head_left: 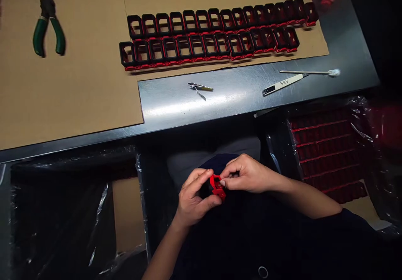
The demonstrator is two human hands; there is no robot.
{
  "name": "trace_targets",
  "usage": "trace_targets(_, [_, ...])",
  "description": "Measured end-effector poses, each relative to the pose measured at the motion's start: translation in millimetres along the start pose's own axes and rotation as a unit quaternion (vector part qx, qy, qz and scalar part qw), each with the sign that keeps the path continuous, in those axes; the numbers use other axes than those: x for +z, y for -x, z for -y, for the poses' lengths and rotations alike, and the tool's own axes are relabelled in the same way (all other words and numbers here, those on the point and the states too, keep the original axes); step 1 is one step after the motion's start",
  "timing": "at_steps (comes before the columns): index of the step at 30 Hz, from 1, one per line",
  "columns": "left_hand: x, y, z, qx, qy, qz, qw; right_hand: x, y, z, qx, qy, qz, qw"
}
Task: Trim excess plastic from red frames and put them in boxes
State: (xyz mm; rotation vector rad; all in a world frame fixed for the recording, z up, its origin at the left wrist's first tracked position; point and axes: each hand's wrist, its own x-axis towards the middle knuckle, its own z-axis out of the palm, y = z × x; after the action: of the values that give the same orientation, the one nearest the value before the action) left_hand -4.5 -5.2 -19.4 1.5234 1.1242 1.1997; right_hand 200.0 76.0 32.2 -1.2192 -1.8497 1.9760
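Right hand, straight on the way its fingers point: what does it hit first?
The right hand would likely meet the red part first, held by the left hand. They may already touch; depth is unclear.

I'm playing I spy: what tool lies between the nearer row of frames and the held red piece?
In the head view, a small silvery tool, maybe nail clippers, lies on the metal tabletop between them.

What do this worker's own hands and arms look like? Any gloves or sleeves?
The left hand and right hand show no gloves, rings or watch. The visible forearms are uncovered. A dark sleeve ends around the right elbow.
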Motion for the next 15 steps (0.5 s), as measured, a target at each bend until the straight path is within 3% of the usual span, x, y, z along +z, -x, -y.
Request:
trace_targets(7, [0.3,-1,0,-0.011,0.028,-0.005,1.0,-5,1,-5,0.012,-0.051,0.046,0.998])
trace_targets(15, [2.1,-3,-2,0.012,-0.013,0.003,1.0,5,-4,7,0.032,0.04,-0.027,0.998])
